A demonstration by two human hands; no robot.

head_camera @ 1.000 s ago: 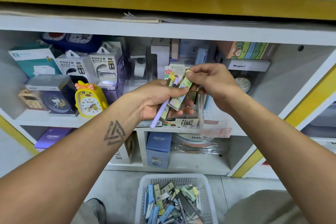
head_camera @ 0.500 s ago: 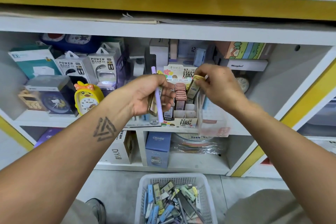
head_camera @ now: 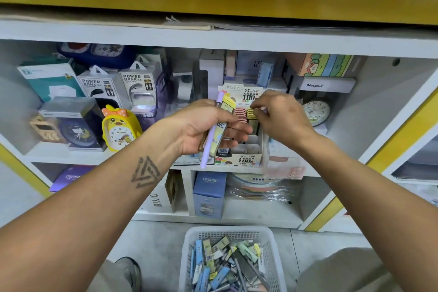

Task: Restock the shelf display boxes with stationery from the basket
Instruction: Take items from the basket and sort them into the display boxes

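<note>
Two hands work at the display box (head_camera: pixel 248 157) on the shelf (head_camera: pixel 71 156): the right hand (head_camera: pixel 282 121), fingers pinched over the yellow row, has just lowered the lead case it carried a second ago into its slot. The left hand (head_camera: pixel 208 128) still clamps a purple pen (head_camera: pixel 209 142) and more cases (head_camera: pixel 219 130), so restocking continues. Below both grips, the basket (head_camera: pixel 187 258) on the floor holds plenty more.
</note>
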